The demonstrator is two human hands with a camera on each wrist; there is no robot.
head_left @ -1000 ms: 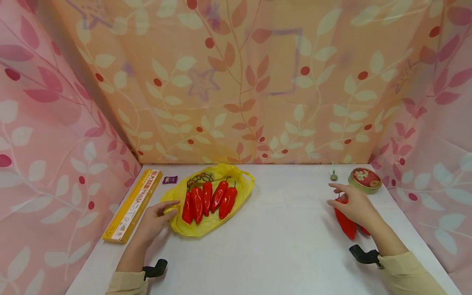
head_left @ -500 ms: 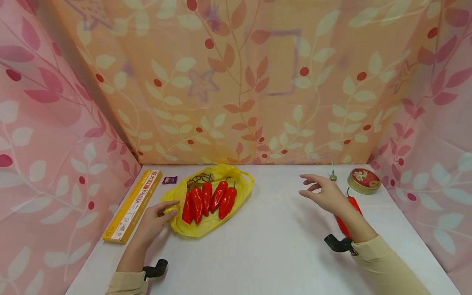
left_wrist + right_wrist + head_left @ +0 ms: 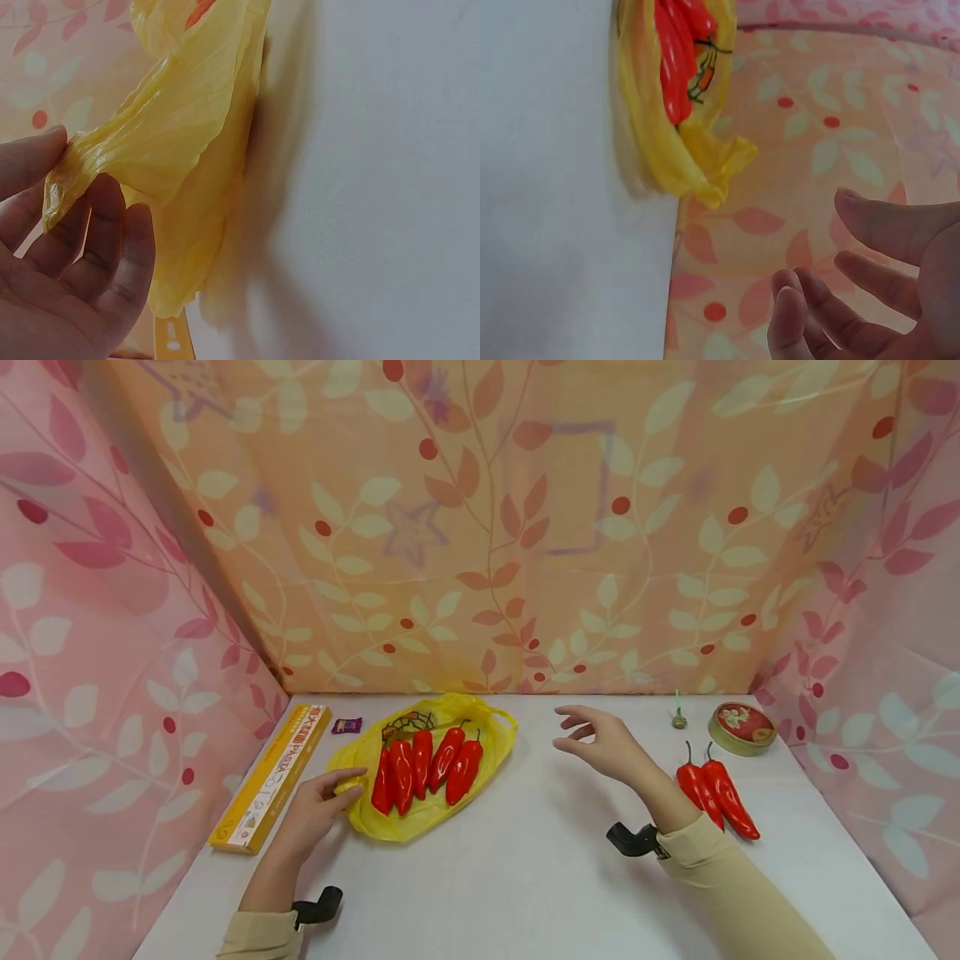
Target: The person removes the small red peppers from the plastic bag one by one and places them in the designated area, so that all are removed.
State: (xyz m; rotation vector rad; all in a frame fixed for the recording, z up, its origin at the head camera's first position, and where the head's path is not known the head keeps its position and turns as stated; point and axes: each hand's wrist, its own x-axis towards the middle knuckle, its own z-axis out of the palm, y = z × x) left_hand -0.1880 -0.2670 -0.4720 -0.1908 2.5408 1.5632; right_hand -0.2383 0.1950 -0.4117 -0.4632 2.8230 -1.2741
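My left hand [image 3: 311,814] pinches the near left edge of a yellow plastic bag [image 3: 180,127] between thumb and fingers. Several glossy red chili peppers [image 3: 422,764] lie side by side on the bag, with a dark printed pattern behind them. In the head view my right hand [image 3: 603,747] hovers over the table to the right of the bag, holding nothing; its fingers are spread and loosely bent in the right wrist view. Two more red chili peppers [image 3: 723,797] rest on the table beyond the right forearm, which hides a little of one.
A yellow pasta box [image 3: 272,777] lies along the left side, near a small purple wrapped sweet [image 3: 347,726]. At the back right stand a round red-lidded tin [image 3: 742,727] and a small green-stemmed item [image 3: 678,722]. Patterned cloth walls enclose the white table [image 3: 510,877].
My right hand has moved left from the two peppers at the right toward the bag, uncovering them. The left hand keeps its hold on the bag.
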